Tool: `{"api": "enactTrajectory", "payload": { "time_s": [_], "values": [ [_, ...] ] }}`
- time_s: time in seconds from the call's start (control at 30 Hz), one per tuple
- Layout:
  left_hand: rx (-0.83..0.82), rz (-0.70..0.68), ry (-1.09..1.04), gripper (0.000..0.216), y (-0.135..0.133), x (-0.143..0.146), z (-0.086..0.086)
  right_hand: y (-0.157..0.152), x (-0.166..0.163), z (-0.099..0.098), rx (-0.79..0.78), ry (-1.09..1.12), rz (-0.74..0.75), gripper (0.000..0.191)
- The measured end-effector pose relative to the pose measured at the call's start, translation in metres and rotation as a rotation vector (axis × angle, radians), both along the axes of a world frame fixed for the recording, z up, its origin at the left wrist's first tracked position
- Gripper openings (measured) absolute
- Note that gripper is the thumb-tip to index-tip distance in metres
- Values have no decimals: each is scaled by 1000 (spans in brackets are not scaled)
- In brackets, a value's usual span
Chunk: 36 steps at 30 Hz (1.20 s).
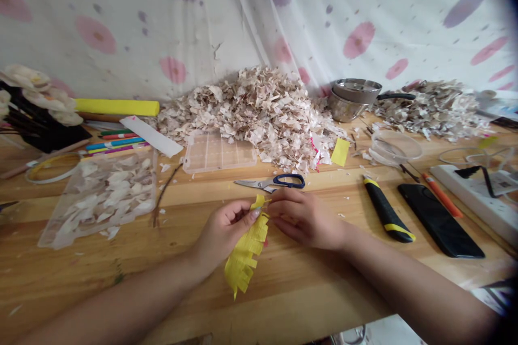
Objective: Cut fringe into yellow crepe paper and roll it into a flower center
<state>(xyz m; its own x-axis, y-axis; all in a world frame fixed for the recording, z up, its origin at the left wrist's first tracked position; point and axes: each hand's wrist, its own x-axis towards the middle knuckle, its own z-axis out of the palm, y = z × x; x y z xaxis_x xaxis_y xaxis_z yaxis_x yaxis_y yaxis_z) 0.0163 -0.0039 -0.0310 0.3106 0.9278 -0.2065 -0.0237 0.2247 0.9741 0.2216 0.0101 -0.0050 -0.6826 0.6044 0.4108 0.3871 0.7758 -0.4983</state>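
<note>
A strip of yellow crepe paper (246, 259) with a fringe cut along its right edge hangs from my left hand (230, 223). The thumb and fingers of that hand pinch it near its upper end. My right hand (303, 218) is closed at the same end, its fingertips pinching a thin twisted bit of the yellow fringe. Just beyond my hands lie scissors (288, 180) with dark blue handles, their blades pointing left. My right fingers partly cover one handle.
Behind is a big heap of pale flakes (263, 113), with metal bowls (352, 99) beside it. A flake-filled plastic tray (109, 188) and a twig (164, 197) lie left. At right are a utility knife (386, 210), a phone (440, 219) and a power strip (477, 199).
</note>
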Motion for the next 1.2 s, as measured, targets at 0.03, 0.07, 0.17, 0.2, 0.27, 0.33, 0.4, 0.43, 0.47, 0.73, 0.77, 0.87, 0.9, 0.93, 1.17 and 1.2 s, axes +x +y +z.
{"api": "enactTrajectory", "payload": {
  "time_s": [0.03, 0.07, 0.17, 0.2, 0.27, 0.33, 0.4, 0.43, 0.47, 0.73, 0.77, 0.87, 0.9, 0.93, 1.17, 1.2],
  "values": [
    [10, 2, 5, 26, 0, 0, 0, 0, -1, 0, -21, 16, -1, 15],
    [19, -2, 7, 26, 0, 0, 0, 0, -1, 0, -43, 35, 0, 14],
    [26, -30, -6, 24, 0, 0, 0, -1, -2, 1, -103, 66, 2, 13],
    [22, -39, -12, 24, 0, 0, 0, -1, -2, 1, -113, 66, -2, 13],
    [19, -45, -18, 24, -1, -1, -1, -1, -2, 2, -116, 52, -8, 15],
    [20, -37, -9, 25, 0, -1, -2, -1, -1, 2, -105, 37, -9, 18],
    [25, -24, 8, 26, 0, -1, -3, -1, -1, 1, -102, 24, -5, 19],
    [30, -21, 16, 26, 0, -1, -3, -1, -1, 1, -105, 25, -4, 19],
    [39, -15, 25, 26, 0, -1, -3, 0, -1, 1, -111, 30, -5, 19],
    [129, 13, 88, 27, -2, 2, 0, -8, -7, 7, -309, 115, -54, 17],
    [131, 14, 90, 28, -3, 2, 0, -9, -8, 7, -372, 118, -90, 16],
    [113, 12, 86, 27, -4, 3, -1, -11, -12, 7, -682, 175, -201, 10],
    [108, 3, 83, 27, -5, 3, -1, -11, -13, 7, -825, 208, -224, 11],
    [108, -9, 81, 26, -5, 2, -2, -10, -14, 7, -973, 239, -236, 13],
    [240, -53, 171, 23, -10, 1, -5, -7, -16, 4, -1735, 611, -184, 14],
    [253, -59, 182, 23, -11, 1, -6, -7, -16, 3, -1823, 641, -152, 15]
  ]
}}
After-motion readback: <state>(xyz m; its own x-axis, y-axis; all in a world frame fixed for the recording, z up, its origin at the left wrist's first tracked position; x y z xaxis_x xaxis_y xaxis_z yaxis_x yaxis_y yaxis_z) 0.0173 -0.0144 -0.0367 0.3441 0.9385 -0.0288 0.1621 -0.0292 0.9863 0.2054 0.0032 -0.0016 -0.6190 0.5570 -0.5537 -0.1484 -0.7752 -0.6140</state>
